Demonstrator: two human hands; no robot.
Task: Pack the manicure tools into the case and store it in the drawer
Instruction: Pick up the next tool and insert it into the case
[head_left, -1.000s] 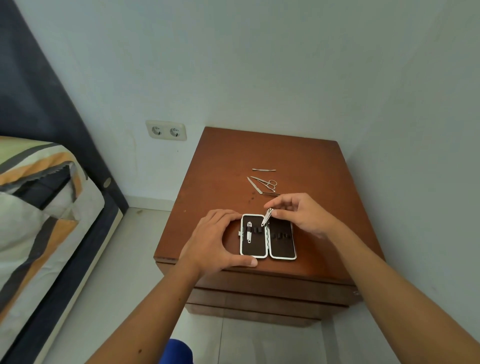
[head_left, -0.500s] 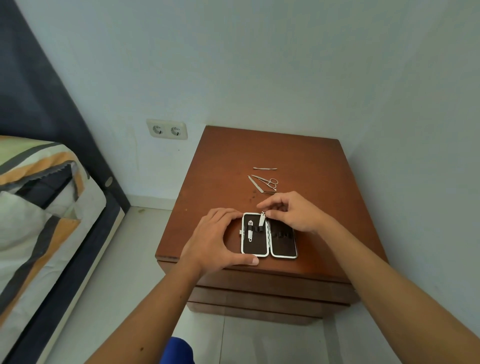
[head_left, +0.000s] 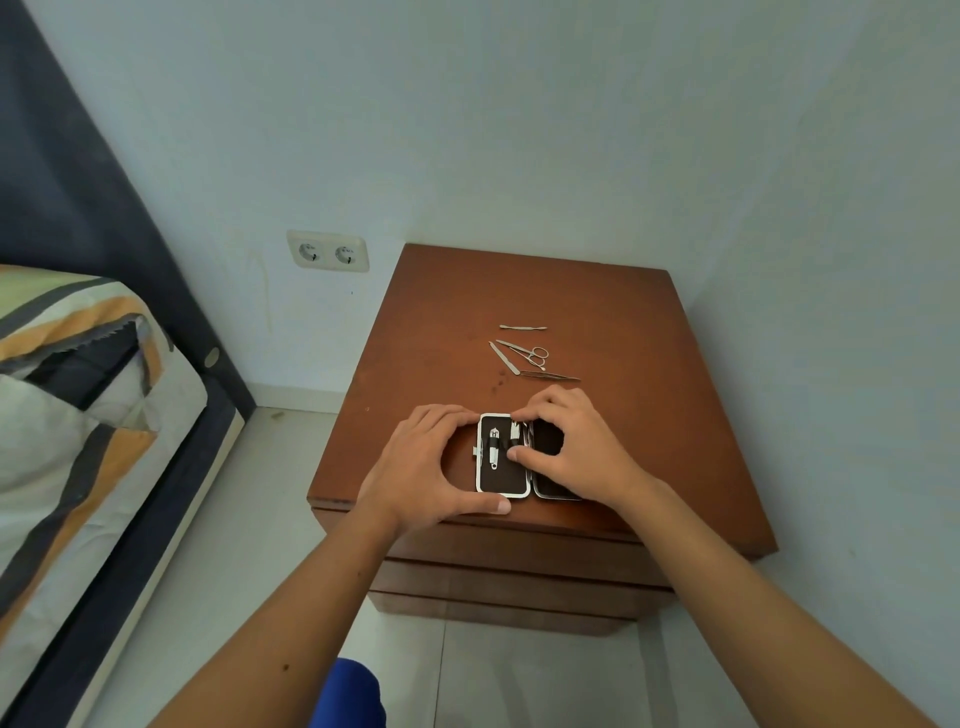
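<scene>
Manicure case (head_left: 503, 486), lying open and flat near the front edge of the brown wooden table (head_left: 623, 332), is framed by both hands. Its left half is seen to hold a small nail clipper (head_left: 493, 448) under an elastic strap; beside that, nearer the hinge, a second clipper (head_left: 515, 432) is pinched by the right hand (head_left: 576, 447) between fingertips and thumb. The case's right half is largely covered by that hand. The left hand (head_left: 423, 467) is curved around the case's left side, thumb pressed along its front edge. Behind the case, well apart from it, a cuticle pusher (head_left: 523, 328), scissors (head_left: 525, 353), a nail file (head_left: 503, 358) and tweezers (head_left: 549, 375) are laid on the table.
</scene>
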